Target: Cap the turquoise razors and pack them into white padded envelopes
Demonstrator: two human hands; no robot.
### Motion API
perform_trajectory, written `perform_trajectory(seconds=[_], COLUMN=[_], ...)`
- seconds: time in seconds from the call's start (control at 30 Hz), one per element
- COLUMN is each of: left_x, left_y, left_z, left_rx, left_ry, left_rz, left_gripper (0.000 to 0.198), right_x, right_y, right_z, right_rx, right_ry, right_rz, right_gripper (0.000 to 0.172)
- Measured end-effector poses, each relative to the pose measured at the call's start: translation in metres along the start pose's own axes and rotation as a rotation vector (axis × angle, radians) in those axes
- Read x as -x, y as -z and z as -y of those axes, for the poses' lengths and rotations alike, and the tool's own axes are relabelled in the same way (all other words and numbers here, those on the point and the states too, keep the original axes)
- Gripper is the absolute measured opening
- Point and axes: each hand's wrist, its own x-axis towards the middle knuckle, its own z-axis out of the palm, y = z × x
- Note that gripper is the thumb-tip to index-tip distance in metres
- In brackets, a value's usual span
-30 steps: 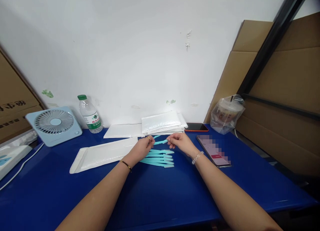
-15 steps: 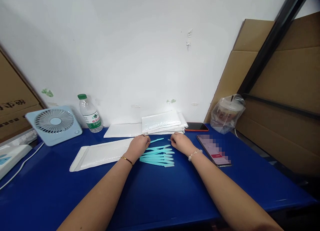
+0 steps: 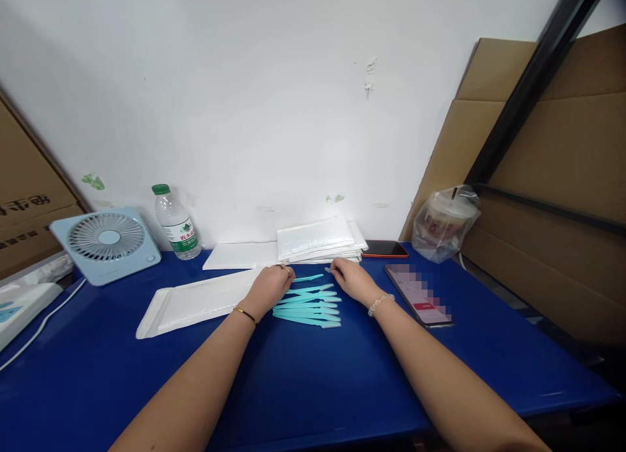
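My left hand (image 3: 274, 287) is closed on the end of a turquoise eyebrow razor (image 3: 309, 278), whose thin tip points right. Opposite it, my right hand (image 3: 353, 279) pinches a small clear piece (image 3: 327, 269), perhaps a blade cover, though it is too small to be sure. A short gap lies between that piece and the razor's tip. Just below both hands, several more turquoise eyebrow razors (image 3: 307, 308) lie fanned on the blue table, their pale ends to the right. Beside my left wrist is a white padded envelope (image 3: 195, 302), partly covered by the hand.
White padded envelopes (image 3: 317, 239) are stacked against the wall. A dark phone (image 3: 386, 248) lies right of them, with a larger phone (image 3: 415, 295) nearer. A fan (image 3: 107, 243) and a water bottle (image 3: 177, 224) stand left; a bagged drink cup (image 3: 443, 220) stands right.
My right hand has shifted slightly left with the clear piece. The razor in my left hand reaches a little farther right and lower, so the gap between them is smaller.
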Motion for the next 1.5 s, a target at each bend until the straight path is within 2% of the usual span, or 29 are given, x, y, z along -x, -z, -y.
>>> perform_trajectory(seconds=[0.17,0.37,0.57,0.8,0.87,0.97,1.07,1.1,1.13,1.23,1.27,1.37,1.5], left_x=[0.001,0.001,0.001,0.000,0.001,0.006,0.011,0.012,0.012,0.012,0.012,0.011,0.012], left_y=[-0.002,0.000,0.003,0.006,0.007,0.011,0.015,0.016,0.017,0.015,0.014,0.008,0.004], left_z=[0.002,0.002,-0.002,-0.013,-0.014,-0.017,-0.025,-0.029,-0.034,-0.048,-0.052,-0.059,-0.061], left_rx=[0.145,0.177,0.164,0.270,0.286,0.281,0.228,0.201,0.172,0.080,0.047,-0.030,-0.043], left_ry=[0.040,0.043,0.005,0.011,0.028,0.003,-0.074,-0.092,-0.103,-0.120,-0.121,-0.107,-0.102], left_rz=[-0.058,-0.076,-0.084,-0.072,-0.035,0.065,0.170,0.195,0.209,0.218,0.214,0.215,0.249], left_gripper=[0.025,0.025,0.025,0.027,0.030,0.037,0.077,0.080,0.073,0.036,0.029,0.023,0.023], right_x=[0.001,-0.001,-0.003,0.000,0.001,0.003,0.007,0.009,0.011,0.020,0.022,0.028,0.028], right_y=[0.004,0.004,0.001,-0.005,-0.003,0.001,0.008,0.010,0.013,0.019,0.021,0.019,0.007], right_z=[-0.006,-0.005,0.002,0.014,0.013,0.008,0.007,0.008,0.011,0.026,0.033,0.049,0.058], right_rx=[-0.322,-0.712,-0.768,-0.839,-0.783,-0.551,-0.333,-0.290,-0.249,-0.107,-0.053,0.107,0.262], right_ry=[-0.124,-0.267,-0.271,-0.239,-0.225,-0.161,-0.089,-0.062,-0.026,0.105,0.137,0.168,0.167], right_rz=[-0.081,-0.041,-0.047,0.056,0.083,0.115,0.134,0.147,0.166,0.267,0.301,0.342,0.356], right_gripper=[0.018,0.028,0.032,0.032,0.030,0.025,0.024,0.026,0.032,0.056,0.054,0.034,0.030])
